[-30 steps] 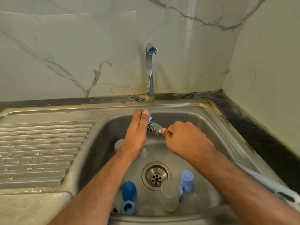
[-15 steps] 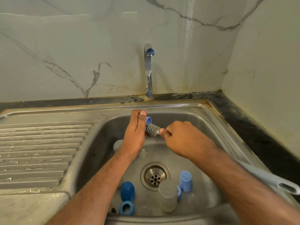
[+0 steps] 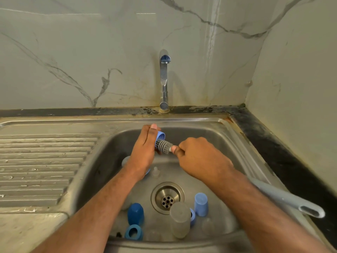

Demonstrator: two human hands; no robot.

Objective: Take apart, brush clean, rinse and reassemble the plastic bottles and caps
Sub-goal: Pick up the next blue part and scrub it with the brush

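My left hand (image 3: 145,148) grips a light blue cap (image 3: 160,135) over the back of the sink basin (image 3: 215,136). My right hand (image 3: 198,157) holds a grey bottle brush (image 3: 164,145); its bristled head presses into the cap's open side, and its long grey handle (image 3: 284,199) sticks out past my right forearm. On the basin floor lie a dark blue cap (image 3: 135,213), a dark blue ring (image 3: 134,232), a clear bottle (image 3: 180,221), a light blue cap (image 3: 201,204) and a small clear teat (image 3: 155,171).
A chrome tap (image 3: 164,79) stands behind the basin, with no water running. The drain (image 3: 167,198) sits mid-basin. A ribbed steel draining board (image 3: 42,167) lies to the left, and a dark counter edge (image 3: 284,161) and marble walls close the right corner.
The brush head has shifted slightly within the cap between frames while both hands stay in about the same place over the basin.
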